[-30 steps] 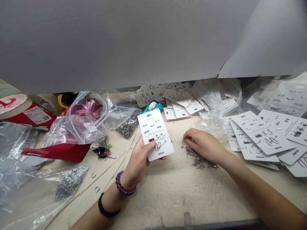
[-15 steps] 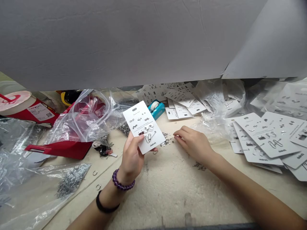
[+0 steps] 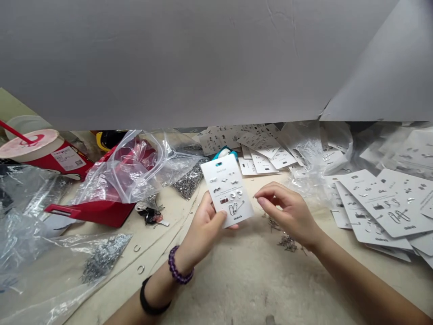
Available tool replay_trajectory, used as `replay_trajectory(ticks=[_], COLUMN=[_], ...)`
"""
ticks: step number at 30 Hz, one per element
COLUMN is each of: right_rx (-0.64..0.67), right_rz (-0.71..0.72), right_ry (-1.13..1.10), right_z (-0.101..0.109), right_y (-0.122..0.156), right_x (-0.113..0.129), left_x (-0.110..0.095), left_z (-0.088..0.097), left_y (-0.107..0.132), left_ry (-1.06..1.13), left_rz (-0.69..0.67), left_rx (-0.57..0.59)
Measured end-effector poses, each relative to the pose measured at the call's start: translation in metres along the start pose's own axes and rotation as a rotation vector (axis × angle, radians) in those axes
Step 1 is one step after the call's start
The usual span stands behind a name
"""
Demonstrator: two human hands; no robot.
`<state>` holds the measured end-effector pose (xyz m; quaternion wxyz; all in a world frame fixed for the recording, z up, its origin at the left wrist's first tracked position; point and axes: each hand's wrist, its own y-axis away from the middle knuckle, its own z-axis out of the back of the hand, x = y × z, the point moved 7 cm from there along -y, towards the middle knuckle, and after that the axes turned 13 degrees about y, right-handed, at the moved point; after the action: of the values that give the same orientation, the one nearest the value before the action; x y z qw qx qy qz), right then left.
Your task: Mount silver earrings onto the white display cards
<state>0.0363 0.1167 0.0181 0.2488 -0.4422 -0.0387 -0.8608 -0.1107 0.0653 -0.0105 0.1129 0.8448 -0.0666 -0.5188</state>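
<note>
Earring card, exactly one (image 3: 227, 192), sat up front in the left hand (image 3: 207, 222), held tilted above the desk (image 3: 209, 284), its fingers clasping the lower left edge, thumb across the front! Two rounded silver pieces (image 3: 233, 195) showed side by side on its lower half. Over on the other side, one right hand (image 3: 289, 210) hovered near, apart from the card, thumb and forefinger drawn close; whether they pinched a tiny piece, you couldn't tell. Beneath it lay loose metal pieces (image 3: 287, 243), too many to count. Two bands circled the left wrist: one purple bracelet (image 3: 172, 264), one black band (image 3: 144, 298). Two rings (image 3: 140, 269) lay loose further left, below one red dustpan (image 3: 108, 216) and one cup (image 3: 50, 155) with a single red straw (image 3: 15, 132). Behind the card, one teal tape dispenser (image 3: 216, 155) peeked out; far right, at least five fanned cards (image 3: 382, 203) overlapped!
</note>
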Motion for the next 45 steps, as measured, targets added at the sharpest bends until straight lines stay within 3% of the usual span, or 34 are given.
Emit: replay_trajectory(ticks=[5, 9, 14, 22, 30, 38, 42, 45], right_rx=[0.15, 0.215, 0.227, 0.2, 0.114, 0.054, 0.026, -0.133], right_rz=[-0.208, -0.361, -0.444, -0.446, -0.388, -0.315, -0.253, -0.168], right_ry=[-0.54, -0.708, -0.658, -0.584, -0.335, -0.242, -0.199, -0.18], right_z=[-0.023, -0.046, -0.056, -0.056, -0.046, -0.04, -0.032, -0.016], right_y=[0.017, 0.024, 0.026, 0.026, 0.024, 0.023, 0.027, 0.031], right_x=[0.001, -0.003, -0.009, -0.013, -0.01, -0.008, -0.004, 0.0], left_x=[0.008, 0.01, 0.01, 0.008, 0.006, 0.009, 0.017, 0.02], left_z=[-0.013, -0.018, -0.015, -0.017, -0.016, -0.013, -0.012, -0.014], left_y=[0.005, 0.008, 0.01, 0.01, 0.009, 0.006, 0.004, 0.003], left_ry=[-0.089, -0.14, -0.272, -0.348, -0.519, -0.402, -0.177, -0.016], left_rz=[0.013, -0.05, -0.096, -0.122, -0.182, -0.182, -0.04, 0.079], left_rx=[0.134, 0.184, 0.133, 0.173, 0.166, 0.163, 0.163, 0.161])
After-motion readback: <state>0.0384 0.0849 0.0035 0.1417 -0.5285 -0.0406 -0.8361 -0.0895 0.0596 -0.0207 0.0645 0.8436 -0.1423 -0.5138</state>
